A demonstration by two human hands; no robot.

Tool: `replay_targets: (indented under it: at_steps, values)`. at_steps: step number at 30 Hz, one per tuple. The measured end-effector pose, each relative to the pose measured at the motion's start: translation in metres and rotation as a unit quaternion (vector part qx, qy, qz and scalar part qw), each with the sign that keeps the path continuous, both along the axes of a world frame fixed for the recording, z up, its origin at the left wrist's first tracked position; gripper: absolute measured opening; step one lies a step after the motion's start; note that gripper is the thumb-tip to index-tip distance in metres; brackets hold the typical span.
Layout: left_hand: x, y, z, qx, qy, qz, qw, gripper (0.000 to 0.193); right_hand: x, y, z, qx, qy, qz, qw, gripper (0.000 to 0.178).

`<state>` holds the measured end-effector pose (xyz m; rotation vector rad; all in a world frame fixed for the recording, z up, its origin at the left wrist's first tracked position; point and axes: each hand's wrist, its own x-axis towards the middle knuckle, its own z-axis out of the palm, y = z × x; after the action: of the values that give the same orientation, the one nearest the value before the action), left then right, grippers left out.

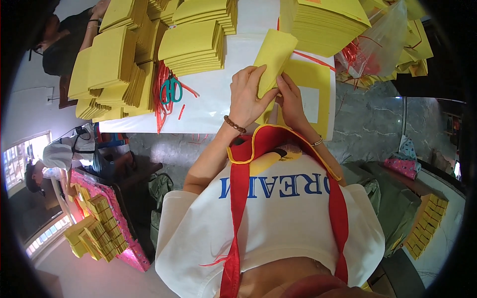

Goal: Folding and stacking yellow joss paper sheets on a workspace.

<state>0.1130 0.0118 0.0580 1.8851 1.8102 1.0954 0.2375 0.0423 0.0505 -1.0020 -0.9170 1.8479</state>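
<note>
A folded piece of yellow paper (276, 52) stands tilted up between my hands over the white table. My left hand (247, 97) is closed on its left side, thumb along the lower part. On the right lower edge, the fingers of my right hand (291, 99) pinch the same paper. Beneath my right hand lies a flat yellow sheet (324, 85) with a white rectangle on it. To the left of my hands are teal-handled scissors (171, 91), lying on red plastic strips (160, 115).
Stacks of folded yellow paper (191, 44) fill the table's far left. A tall yellow stack (325, 25) stands at the far side beside a clear plastic bag (380, 42) holding red strips. Two other people are at the left. A pink-covered table (131, 243) bears more yellow bundles.
</note>
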Motion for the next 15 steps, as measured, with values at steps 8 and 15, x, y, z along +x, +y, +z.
replay_targets:
  at_steps: [8, 15]
  values:
    - [-0.009, 0.002, -0.009, -0.014, -0.145, -0.031, 0.989, 0.052, 0.002, 0.007, -0.015, 0.05, 0.005, -0.02, 0.999, 0.038]
    - [-0.012, -0.002, -0.004, -0.103, -0.399, -0.043, 0.91, 0.049, 0.004, 0.013, -0.019, 0.079, -0.031, -0.017, 0.996, 0.037]
